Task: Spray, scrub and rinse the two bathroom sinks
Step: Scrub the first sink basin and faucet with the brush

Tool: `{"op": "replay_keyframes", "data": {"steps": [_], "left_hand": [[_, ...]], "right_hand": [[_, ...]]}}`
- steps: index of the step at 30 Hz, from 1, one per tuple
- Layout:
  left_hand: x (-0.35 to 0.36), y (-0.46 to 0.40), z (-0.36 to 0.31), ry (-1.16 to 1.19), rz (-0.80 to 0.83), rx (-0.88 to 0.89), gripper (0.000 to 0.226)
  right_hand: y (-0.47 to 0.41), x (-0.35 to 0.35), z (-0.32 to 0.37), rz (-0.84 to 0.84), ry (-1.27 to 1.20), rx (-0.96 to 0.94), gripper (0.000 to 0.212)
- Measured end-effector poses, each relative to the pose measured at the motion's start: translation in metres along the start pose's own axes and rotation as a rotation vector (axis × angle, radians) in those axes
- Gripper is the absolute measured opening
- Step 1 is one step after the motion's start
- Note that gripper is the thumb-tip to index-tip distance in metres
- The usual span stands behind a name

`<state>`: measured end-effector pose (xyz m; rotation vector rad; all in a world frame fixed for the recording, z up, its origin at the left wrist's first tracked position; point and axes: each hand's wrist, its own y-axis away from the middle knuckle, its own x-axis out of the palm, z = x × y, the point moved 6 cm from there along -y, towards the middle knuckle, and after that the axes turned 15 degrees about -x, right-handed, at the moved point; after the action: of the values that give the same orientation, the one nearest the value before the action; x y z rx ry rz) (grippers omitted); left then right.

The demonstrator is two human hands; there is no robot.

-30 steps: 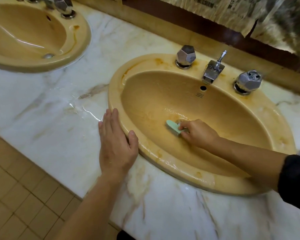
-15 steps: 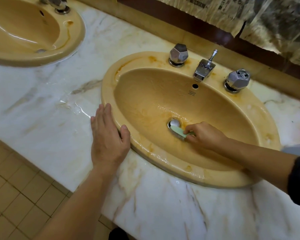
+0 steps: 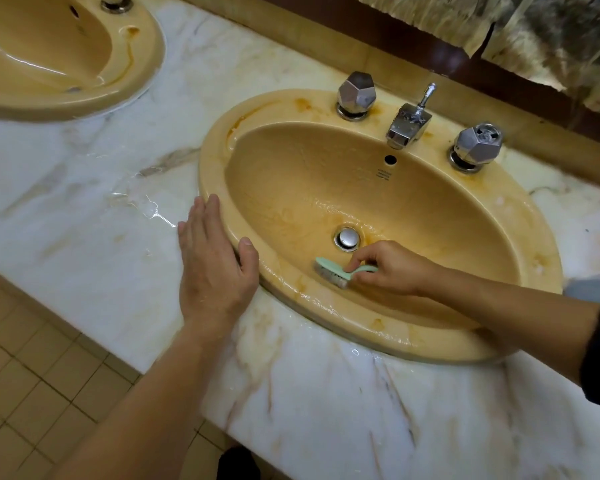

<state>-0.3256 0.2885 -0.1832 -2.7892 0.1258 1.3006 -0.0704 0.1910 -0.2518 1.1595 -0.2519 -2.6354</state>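
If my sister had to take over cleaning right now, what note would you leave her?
Left hand: flat on the counter, thumb against the near sink's rim.
Right hand: grips the green brush, bristles down on the basin's front wall, beside the drain.
Done: the sink is wet and scrubbing is under way; orange stains remain on the rim.
Left: finish scrubbing and rinse. The far sink looks wet too; I cannot tell whether it is finished.

Countertop (image 3: 84,216) is white marble with brown veining, and a wet patch (image 3: 142,206) glints on it. Beige square floor tiles (image 3: 25,393) run below its front edge. Along the back there's a tan ledge (image 3: 291,39), then a dark brown strip (image 3: 413,39) under what looks like crinkled paper covering (image 3: 551,32).
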Motion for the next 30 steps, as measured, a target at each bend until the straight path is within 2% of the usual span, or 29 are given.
{"op": "replay_keyframes", "data": {"steps": [2, 6, 9, 13, 18, 23, 27, 30], "left_hand": [[0.001, 0.001, 0.0, -0.002, 0.006, 0.001, 0.075], [0.002, -0.002, 0.002, -0.014, 0.004, 0.001, 0.075], [0.003, -0.002, 0.001, -0.011, 0.011, -0.002, 0.074], [0.003, -0.003, 0.004, -0.003, 0.011, -0.01, 0.073], [0.003, -0.004, 0.004, 0.015, 0.004, -0.008, 0.074], [0.004, -0.003, 0.005, 0.018, 0.017, -0.017, 0.072], [0.004, 0.004, 0.005, 0.027, 0.037, -0.026, 0.068], [0.007, 0.027, -0.001, 0.057, 0.036, -0.051, 0.064]], "right_hand": [[0.003, -0.004, 0.0, 0.004, 0.016, 0.043, 0.01], [0.005, 0.0, 0.024, 0.017, -0.228, -0.011, 0.006], [0.011, -0.007, 0.026, 0.051, -0.177, 0.025, 0.007], [0.017, -0.013, 0.045, 0.021, -0.34, -0.016, 0.008], [0.032, -0.019, 0.034, 0.109, -0.259, 0.051, 0.007], [0.038, -0.039, 0.055, 0.132, -0.437, -0.009, 0.009], [0.051, -0.035, 0.041, 0.185, -0.253, 0.064, 0.007], [0.058, -0.039, 0.048, 0.146, -0.404, 0.029, 0.01]]}}
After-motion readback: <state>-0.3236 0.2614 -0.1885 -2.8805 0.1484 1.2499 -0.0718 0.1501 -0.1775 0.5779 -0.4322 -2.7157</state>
